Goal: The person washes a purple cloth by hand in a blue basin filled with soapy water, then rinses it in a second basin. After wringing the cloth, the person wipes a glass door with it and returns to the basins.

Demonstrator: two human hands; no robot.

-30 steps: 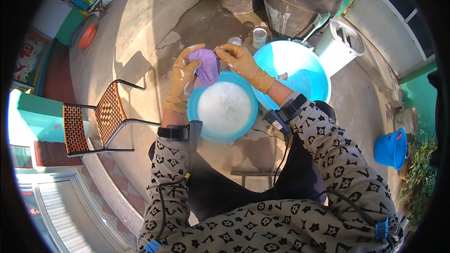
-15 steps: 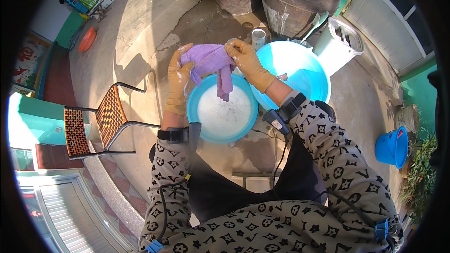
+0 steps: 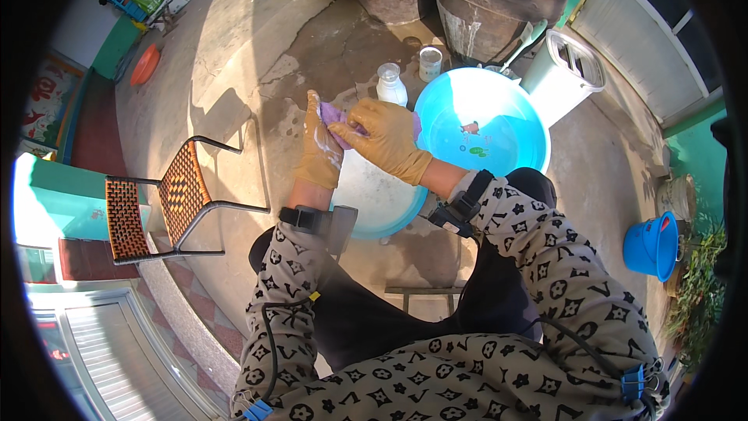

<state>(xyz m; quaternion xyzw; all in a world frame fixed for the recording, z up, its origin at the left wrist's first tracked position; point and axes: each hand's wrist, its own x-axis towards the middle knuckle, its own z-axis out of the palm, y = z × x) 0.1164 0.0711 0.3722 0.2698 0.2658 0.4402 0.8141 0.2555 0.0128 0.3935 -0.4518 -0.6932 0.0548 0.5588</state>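
Observation:
Both my hands wear tan rubber gloves and are close together above a blue basin (image 3: 389, 226) of white, sudsy water. A purple cloth (image 3: 332, 114) is bunched between them, and its far end shows past the right hand's knuckles. My right hand (image 3: 388, 143) is closed round the cloth with bent fingers. My left hand (image 3: 318, 148) has its fingers pointing up and the cloth held against their inner side; white suds streak its glove. Much of the cloth is hidden behind the right hand.
To the right stands a larger light-blue basin (image 3: 534, 129) of clear water. Beyond are a white bottle (image 3: 392, 87), a clear cup (image 3: 430, 64), big clay pots (image 3: 499, 4) and a white bin (image 3: 557, 78). A woven chair (image 3: 187, 195) stands left, a blue bucket (image 3: 650, 245) far right.
My right hand has moved left and down and closed over the cloth, which was stretched between both hands. The cloth is now bunched, and the white bottle behind has come into view.

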